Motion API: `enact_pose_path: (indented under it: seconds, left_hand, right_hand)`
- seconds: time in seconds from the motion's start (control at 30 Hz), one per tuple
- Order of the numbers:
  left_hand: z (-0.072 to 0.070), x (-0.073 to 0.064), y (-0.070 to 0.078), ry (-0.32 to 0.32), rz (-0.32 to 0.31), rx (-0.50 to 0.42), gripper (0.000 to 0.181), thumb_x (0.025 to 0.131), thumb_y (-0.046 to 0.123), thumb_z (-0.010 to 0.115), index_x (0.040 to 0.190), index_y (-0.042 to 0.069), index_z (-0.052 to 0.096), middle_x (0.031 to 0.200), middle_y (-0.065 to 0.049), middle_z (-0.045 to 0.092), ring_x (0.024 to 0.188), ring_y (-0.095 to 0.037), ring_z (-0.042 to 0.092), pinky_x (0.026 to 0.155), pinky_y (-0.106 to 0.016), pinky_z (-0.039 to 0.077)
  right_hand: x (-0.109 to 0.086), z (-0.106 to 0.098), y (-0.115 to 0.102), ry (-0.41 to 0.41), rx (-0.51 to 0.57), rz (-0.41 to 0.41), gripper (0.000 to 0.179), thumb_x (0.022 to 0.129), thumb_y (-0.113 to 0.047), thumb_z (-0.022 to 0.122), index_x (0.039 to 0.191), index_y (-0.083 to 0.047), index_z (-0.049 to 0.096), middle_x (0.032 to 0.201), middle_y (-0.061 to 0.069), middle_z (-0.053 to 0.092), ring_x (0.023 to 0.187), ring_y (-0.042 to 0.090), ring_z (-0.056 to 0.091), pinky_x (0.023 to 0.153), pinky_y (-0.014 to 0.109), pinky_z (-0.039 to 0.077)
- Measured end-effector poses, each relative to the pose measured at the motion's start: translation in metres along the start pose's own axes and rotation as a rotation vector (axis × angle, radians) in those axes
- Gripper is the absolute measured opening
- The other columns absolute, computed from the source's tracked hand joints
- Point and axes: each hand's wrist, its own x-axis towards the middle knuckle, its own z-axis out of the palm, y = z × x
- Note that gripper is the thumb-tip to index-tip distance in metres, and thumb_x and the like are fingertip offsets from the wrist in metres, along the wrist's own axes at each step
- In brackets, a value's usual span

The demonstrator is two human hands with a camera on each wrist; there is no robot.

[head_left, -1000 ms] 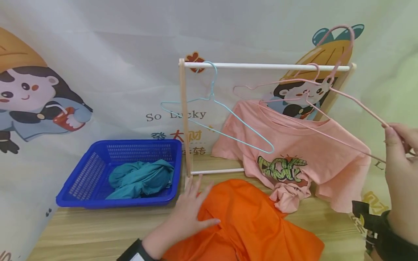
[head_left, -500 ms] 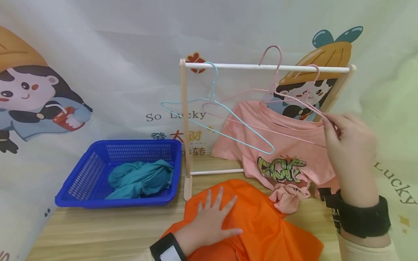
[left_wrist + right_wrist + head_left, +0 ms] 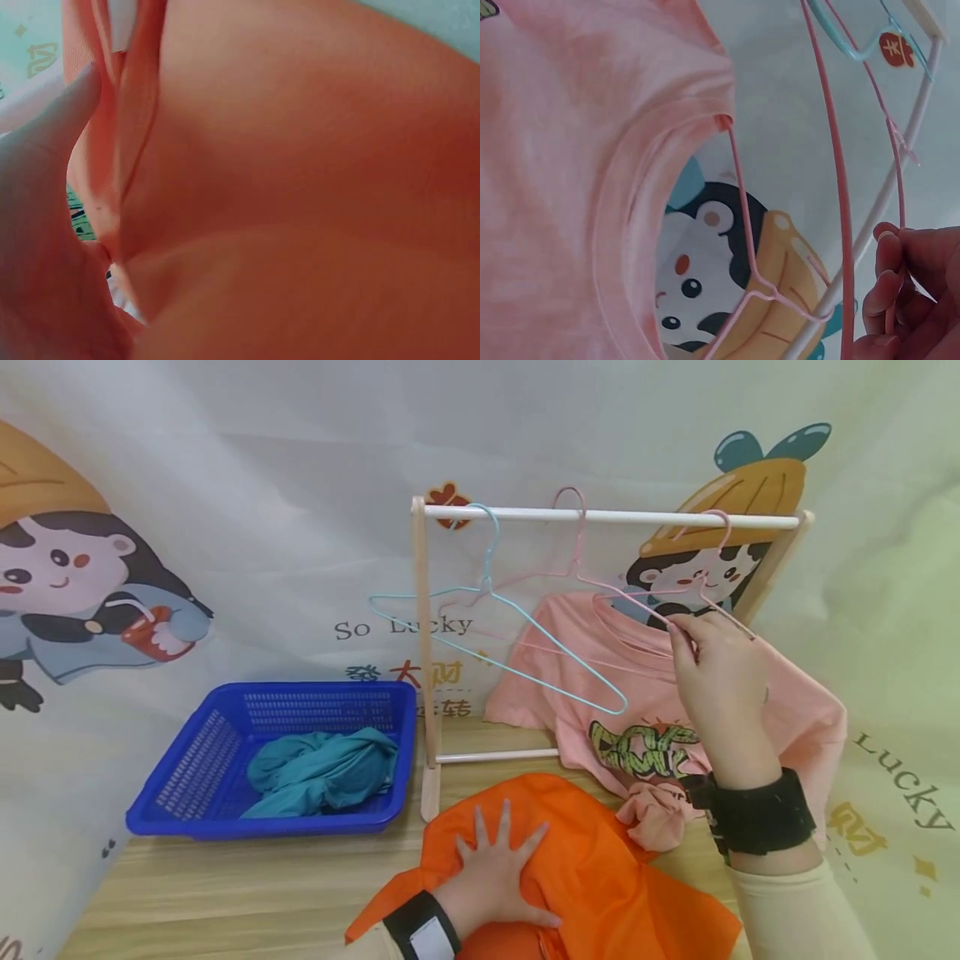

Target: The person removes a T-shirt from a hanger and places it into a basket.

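Note:
My right hand [image 3: 723, 681] pinches one arm of a pink clothes hanger [image 3: 581, 545], whose hook stands at the white rail; whether it bears on the rail I cannot tell. In the right wrist view the curled fingers [image 3: 889, 259] hold the pink wire. My left hand [image 3: 491, 872] lies with fingers spread on a bunched orange garment [image 3: 585, 852] on the table. In the left wrist view the orange cloth [image 3: 300, 172] fills most of the picture beside that hand. A pink printed T-shirt [image 3: 795, 718] hangs on another pink hanger [image 3: 726, 539], partly behind my right hand.
The small rack has a white rail [image 3: 637, 517] and a wooden post [image 3: 422, 610]. A light-blue hanger [image 3: 490, 547] hangs near its left end. Left of the rack stands a blue basket [image 3: 172, 822] holding a teal cloth [image 3: 322, 772]. A printed backdrop [image 3: 300, 485] rises behind.
My right hand has carried the pink hanger leftward, and its hook has come down to the rail. My left hand has moved right, further over the orange garment.

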Motion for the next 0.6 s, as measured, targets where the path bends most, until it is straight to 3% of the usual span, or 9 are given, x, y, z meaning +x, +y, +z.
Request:
enact_pose_path:
  seconds: [0.2, 0.33, 0.43, 0.6]
  left_hand:
    - [0.009, 0.002, 0.001, -0.005, -0.039, -0.033, 0.122, 0.051, 0.086, 0.057, 0.150, 0.038, 0.006, 0.152, -0.020, -0.001, 0.126, -0.056, 0.013, 0.082, -0.074, 0.027]
    - [0.018, 0.003, -0.002, -0.001, -0.035, 0.005, 0.120, 0.053, 0.082, 0.062, 0.151, 0.037, 0.008, 0.152, -0.021, 0.003, 0.125, -0.054, 0.021, 0.081, -0.072, 0.031]
    - [0.022, 0.004, -0.003, -0.003, -0.023, 0.054, 0.116, 0.056, 0.079, 0.062, 0.151, 0.034, 0.013, 0.151, -0.021, 0.009, 0.123, -0.052, 0.025, 0.081, -0.069, 0.033]
    - [0.026, 0.006, 0.001, 0.019, 0.031, 0.110, 0.102, 0.062, 0.072, 0.066, 0.146, 0.025, 0.033, 0.142, -0.018, 0.031, 0.120, -0.043, 0.033, 0.078, -0.063, 0.039]
  right_hand:
    - [-0.006, 0.012, 0.004, -0.030, 0.050, 0.010, 0.028, 0.095, -0.022, 0.052, 0.107, -0.003, 0.069, 0.086, 0.013, 0.061, 0.079, 0.028, 0.056, 0.063, 0.044, 0.043]
    - [-0.009, 0.016, 0.007, -0.039, 0.068, 0.024, 0.028, 0.095, -0.023, 0.053, 0.107, -0.004, 0.069, 0.088, 0.012, 0.062, 0.076, 0.026, 0.055, 0.060, 0.042, 0.041]
    - [-0.010, 0.018, 0.008, -0.054, 0.065, 0.039, 0.028, 0.095, -0.023, 0.052, 0.109, -0.005, 0.069, 0.087, 0.011, 0.061, 0.073, 0.025, 0.053, 0.058, 0.040, 0.039]
    - [-0.013, 0.019, 0.009, -0.063, 0.057, 0.025, 0.028, 0.093, -0.022, 0.055, 0.111, -0.005, 0.068, 0.084, 0.012, 0.060, 0.069, 0.025, 0.051, 0.059, 0.040, 0.040]
